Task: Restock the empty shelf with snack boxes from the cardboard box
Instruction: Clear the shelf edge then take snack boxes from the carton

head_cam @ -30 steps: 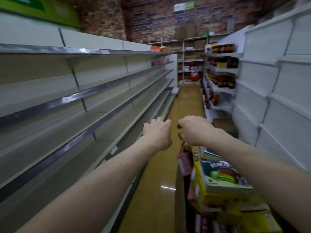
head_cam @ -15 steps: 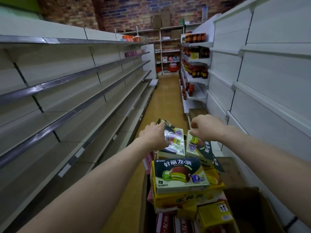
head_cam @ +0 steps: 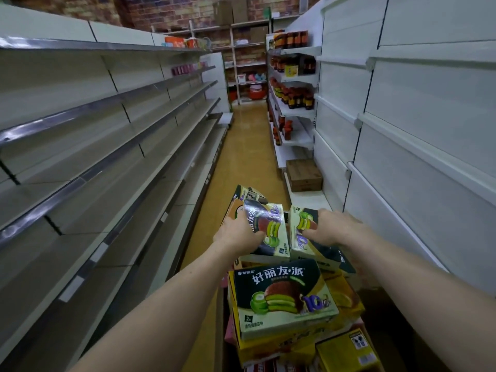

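Left hand [head_cam: 239, 234]: fingers curled round the left green pie box [head_cam: 269, 224], thumb on its printed face, box tilted. A beige box [head_cam: 237, 201] sits right behind it; I cannot tell whether I hold that too. Right hand [head_cam: 331, 229]: grips the right green pie box [head_cam: 300, 237], thumb across the front. Both boxes are just beside each other, above the stacked snack boxes [head_cam: 281, 294]. The empty shelves [head_cam: 107, 183] are on my left.

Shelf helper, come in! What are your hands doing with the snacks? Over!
Left hand grips one snack box, right hand grips a second box. Both just above the stack. Shelf to the left holds none yet.
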The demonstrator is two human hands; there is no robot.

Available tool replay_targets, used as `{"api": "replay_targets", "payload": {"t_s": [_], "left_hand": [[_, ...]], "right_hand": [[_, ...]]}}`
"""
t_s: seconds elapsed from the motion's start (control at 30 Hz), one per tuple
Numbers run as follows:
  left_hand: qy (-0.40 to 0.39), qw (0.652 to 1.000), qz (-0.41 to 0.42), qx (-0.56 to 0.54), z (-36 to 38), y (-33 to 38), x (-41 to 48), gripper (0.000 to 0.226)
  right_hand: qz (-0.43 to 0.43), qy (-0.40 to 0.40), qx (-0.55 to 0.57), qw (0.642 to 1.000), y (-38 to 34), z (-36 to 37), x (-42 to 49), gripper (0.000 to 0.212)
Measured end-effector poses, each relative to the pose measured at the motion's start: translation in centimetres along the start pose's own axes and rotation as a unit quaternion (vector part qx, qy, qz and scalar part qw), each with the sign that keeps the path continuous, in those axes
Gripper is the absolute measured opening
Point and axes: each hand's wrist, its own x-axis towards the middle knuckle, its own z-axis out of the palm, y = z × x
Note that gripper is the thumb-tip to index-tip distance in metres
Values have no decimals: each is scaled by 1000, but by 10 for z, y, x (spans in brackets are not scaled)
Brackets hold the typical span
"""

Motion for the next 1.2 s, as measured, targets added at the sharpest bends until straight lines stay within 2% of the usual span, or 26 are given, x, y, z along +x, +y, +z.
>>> {"api": "replay_targets", "payload": {"t_s": [0.1,0.2,0.3,0.5,0.7,0.83,1.03,1.2], "left_hand": [[-14,1000,-14,-25,3,-4,11,72],[-41,993,-30,-104,5,-5,20,65],[-39,986,-42,-155,9,-7,27,59],[-31,980,-40,-194,10,-10,36,31],[-36,967,-50,-247,8,-11,38,39],[-42,934,-64,-350,0,-12,36,29],[-27,909,-71,-410,-7,-9,31,29],[-32,872,-108,-476,-17,-9,30,43]], "right_hand": [[31,-20,17,999,-4,9,13,75],[61,-54,35,996,-8,17,24,102],[79,-88,51,992,-10,24,32,112],[93,-114,86,985,-14,28,41,119],[70,-81,100,989,-11,27,41,112],[61,-56,110,990,-8,18,38,111],[3,40,100,994,-12,-11,26,104],[-51,83,115,989,-30,-34,12,117]]}}
